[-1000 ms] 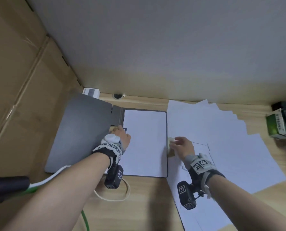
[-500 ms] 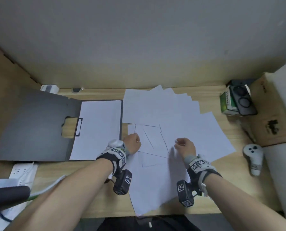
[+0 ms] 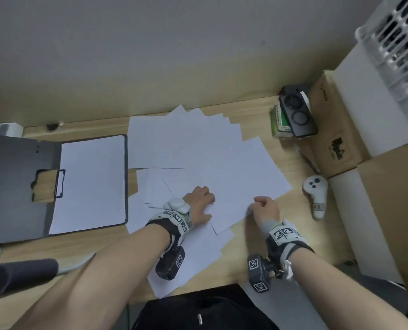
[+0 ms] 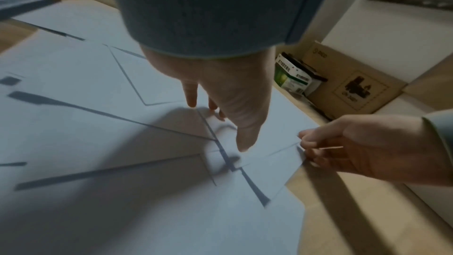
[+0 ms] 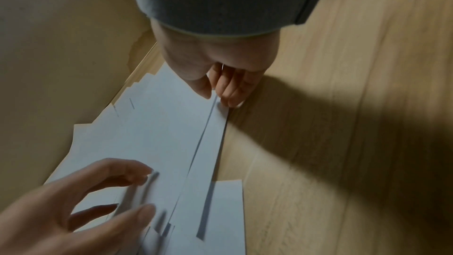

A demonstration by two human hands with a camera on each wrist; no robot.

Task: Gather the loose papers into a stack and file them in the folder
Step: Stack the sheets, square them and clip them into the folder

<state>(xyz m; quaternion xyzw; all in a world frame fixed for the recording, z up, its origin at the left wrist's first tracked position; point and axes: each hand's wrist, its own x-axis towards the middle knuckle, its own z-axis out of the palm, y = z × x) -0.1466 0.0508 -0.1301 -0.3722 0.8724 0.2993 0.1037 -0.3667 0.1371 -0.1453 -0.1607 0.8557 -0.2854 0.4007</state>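
An open grey folder lies at the left of the wooden desk, with a white sheet on its right half. Loose white papers are fanned over the middle of the desk. My left hand rests on them with straight fingers touching the sheets. My right hand is at the fan's near right edge. In the right wrist view its thumb and fingers pinch the edge of the top sheets, lifted slightly off the desk.
A green box with a black device on it stands at the back right. A white controller lies right of the papers, beside cardboard boxes. The wall runs close behind the desk.
Both hands have left the folder's right edge and moved right onto the loose papers. The right hand now pinches the sheets' edge. The head view has swung right and down.
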